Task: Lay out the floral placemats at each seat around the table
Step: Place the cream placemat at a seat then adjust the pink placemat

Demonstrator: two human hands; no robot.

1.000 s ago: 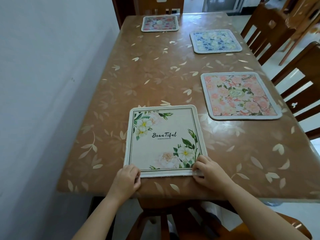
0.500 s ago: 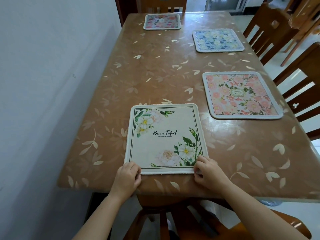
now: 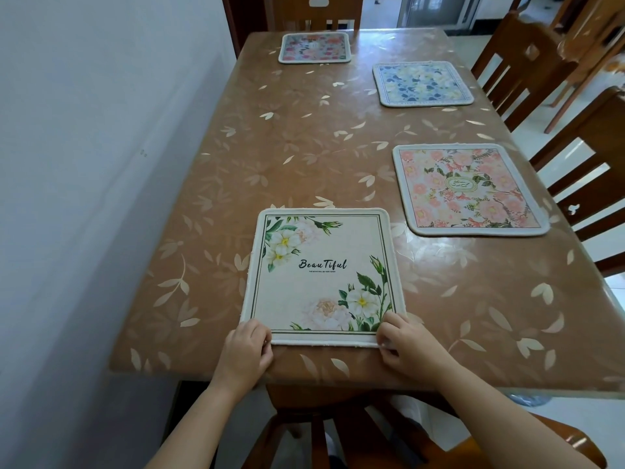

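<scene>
Left hand [image 3: 248,346]: fingers curled, gripped cream "Beautiful" placemat [image 3: 324,265] at 7 o'clock corner.
Right hand [image 3: 407,343]: fingers curled, pinched its 5 o'clock corner.

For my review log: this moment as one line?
left hand: pinches cream placemat left corner | right hand: pinches right corner | table: three other placemats

- Brown bench [image 3: 304,157] with pale leaf-pattern cover running lengthwise away from camera.
- Plain white wall [image 3: 84,164] running just beside left long edge of bench.
- Wooden end chair [image 3: 287,11] standing at far end, back rising above bench edge.
- Two slatted wooden chairs standing along right side: far side chair [image 3: 521,55], near side chair [image 3: 592,123].
- Wooden front chair [image 3: 318,434] sitting tucked under near edge.
- Pale glossy floor [image 3: 537,133] showing between right-hand chairs, reflecting daylight.
- Metal-framed glass door [image 3: 436,11] showing beyond far end.
- Soft glare lying across bench cover.
</scene>
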